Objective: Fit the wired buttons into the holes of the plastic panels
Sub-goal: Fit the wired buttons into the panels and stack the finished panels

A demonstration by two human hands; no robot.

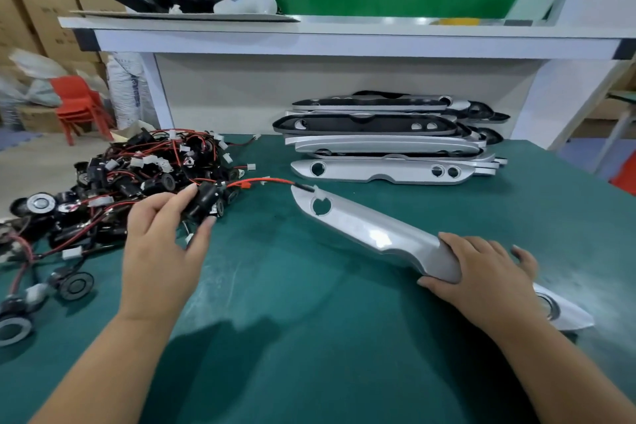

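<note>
Picking a button while the panel is held ready.

At ten o'clock the left hand [161, 237] pinches a black button [206, 198] between thumb and curled fingertips at the edge of the pile [130, 175], its red wire [261, 181] trailing toward the panel [371, 227]. At four o'clock the right hand [481, 268] curls its fingers over the silver panel, thumb at the near edge, likely steadying it on the green table [292, 286] with its round hole [321, 206] turned toward the button. More panels sit stacked [385, 144] at one o'clock.
</note>
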